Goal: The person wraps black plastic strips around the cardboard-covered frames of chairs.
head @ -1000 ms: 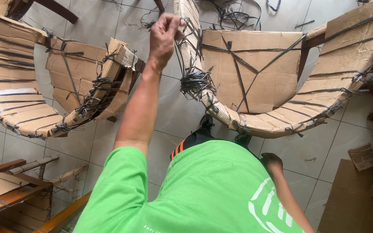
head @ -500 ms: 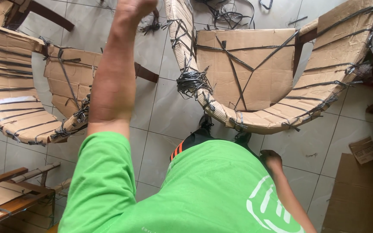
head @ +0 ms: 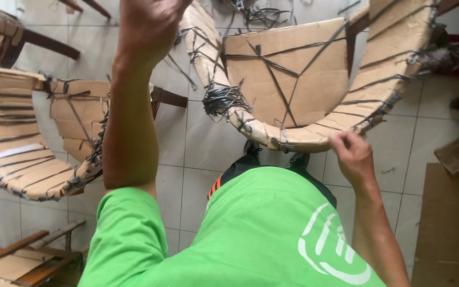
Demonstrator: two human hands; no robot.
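The cardboard-wrapped chair [head: 293, 79] is still tied with dark straps [head: 224, 100]. The right hand [head: 353, 155] pinches at its front rim. The left hand [head: 150, 21], above it, is curled; I cannot tell what it holds.

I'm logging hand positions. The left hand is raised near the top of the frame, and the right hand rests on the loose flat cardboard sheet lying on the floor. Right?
Not quite. In the head view, the right hand is at the curved lower edge of the cardboard-wrapped chair, not on the flat cardboard sheet on the floor. The left hand is raised near the top, as you said.
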